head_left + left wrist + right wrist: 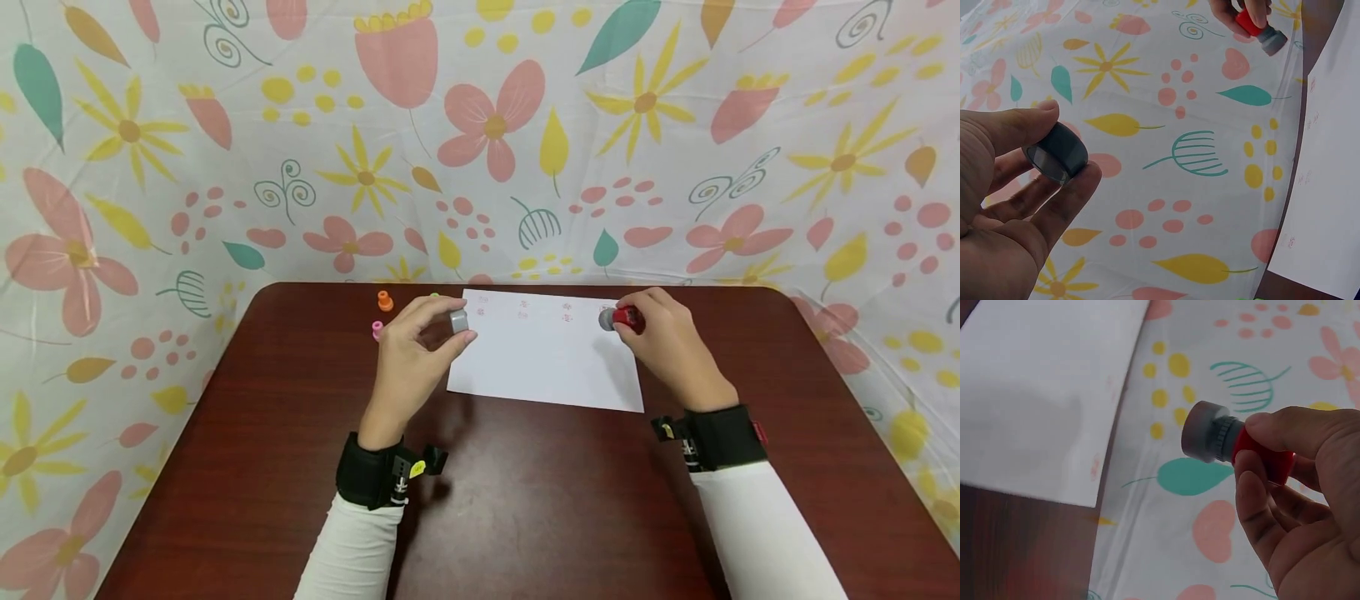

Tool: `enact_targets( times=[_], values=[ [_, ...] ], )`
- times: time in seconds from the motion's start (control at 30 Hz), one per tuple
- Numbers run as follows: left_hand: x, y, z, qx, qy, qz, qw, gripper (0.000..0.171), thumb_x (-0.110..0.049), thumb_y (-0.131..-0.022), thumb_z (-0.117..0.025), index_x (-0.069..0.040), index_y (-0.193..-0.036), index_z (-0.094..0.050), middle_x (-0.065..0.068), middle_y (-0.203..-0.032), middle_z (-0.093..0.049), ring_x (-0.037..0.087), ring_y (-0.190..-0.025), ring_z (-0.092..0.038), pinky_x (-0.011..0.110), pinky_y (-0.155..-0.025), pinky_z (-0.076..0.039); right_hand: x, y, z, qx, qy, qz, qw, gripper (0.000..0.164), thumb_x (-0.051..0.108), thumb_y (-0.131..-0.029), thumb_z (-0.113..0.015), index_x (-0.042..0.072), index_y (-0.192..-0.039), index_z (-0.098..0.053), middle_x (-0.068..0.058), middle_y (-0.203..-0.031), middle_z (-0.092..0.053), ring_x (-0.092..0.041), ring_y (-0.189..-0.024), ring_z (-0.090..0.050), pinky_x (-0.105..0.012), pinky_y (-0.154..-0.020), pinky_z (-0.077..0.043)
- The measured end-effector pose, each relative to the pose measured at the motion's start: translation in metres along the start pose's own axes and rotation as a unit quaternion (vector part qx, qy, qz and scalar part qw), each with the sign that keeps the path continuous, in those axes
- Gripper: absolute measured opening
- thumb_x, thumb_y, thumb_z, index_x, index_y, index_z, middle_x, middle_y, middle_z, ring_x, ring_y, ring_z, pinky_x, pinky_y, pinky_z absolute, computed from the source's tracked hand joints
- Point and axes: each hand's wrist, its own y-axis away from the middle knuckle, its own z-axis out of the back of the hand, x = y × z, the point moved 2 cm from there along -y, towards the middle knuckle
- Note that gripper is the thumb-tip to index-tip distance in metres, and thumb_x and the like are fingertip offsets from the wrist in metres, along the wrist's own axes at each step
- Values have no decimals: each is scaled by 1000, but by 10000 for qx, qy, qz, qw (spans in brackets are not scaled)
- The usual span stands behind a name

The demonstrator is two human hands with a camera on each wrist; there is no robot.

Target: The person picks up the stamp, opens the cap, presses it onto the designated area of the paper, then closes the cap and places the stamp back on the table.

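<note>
My left hand holds a small grey cap between thumb and fingertips, over the left edge of the white paper. In the left wrist view the cap is a short hollow cylinder with its opening tilted toward the camera. My right hand pinches a red stamp above the paper's right end. Its grey end points left, away from the palm, in the right wrist view. Two rows of small red prints run along the paper's far side; the hand and stamp partly cover the right end.
Left of the paper, an orange stamp-like piece and a pink one stand on the dark brown table. Something green shows behind the left hand. A flowered cloth hangs at the table's far edge.
</note>
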Motion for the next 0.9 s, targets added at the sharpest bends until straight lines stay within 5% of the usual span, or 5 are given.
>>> enact_targets(
  times=[0.27,0.57,0.9],
  values=[
    [2,0,-1,53,-119,-46,9999,37,-12,-85,-86,-9,-121,-75,6,-115,-70,16,-101,-70,34,-82,-64,-21,-19,-8,1191,226,-384,9919,27,8,-90,-79,-4,-112,-68,-21,-102,-63,-33,-90,-61,-52,-78,-61],
    [2,-1,-2,62,-372,-39,9993,38,-15,-85,-87,-11,-121,-76,4,-115,-71,14,-105,-67,36,-80,-63,-38,-33,-21,2064,483,-432,9763,30,8,-91,-78,-8,-114,-67,-20,-100,-62,-31,-87,-58,-44,-74,-54],
    [3,0,-3,64,-345,31,9994,37,-14,-85,-87,-11,-120,-76,5,-112,-71,16,-100,-68,39,-81,-64,-48,-43,-31,2436,516,-456,9674,29,10,-91,-79,-8,-112,-68,-20,-101,-63,-33,-90,-58,-47,-78,-55]
  ],
)
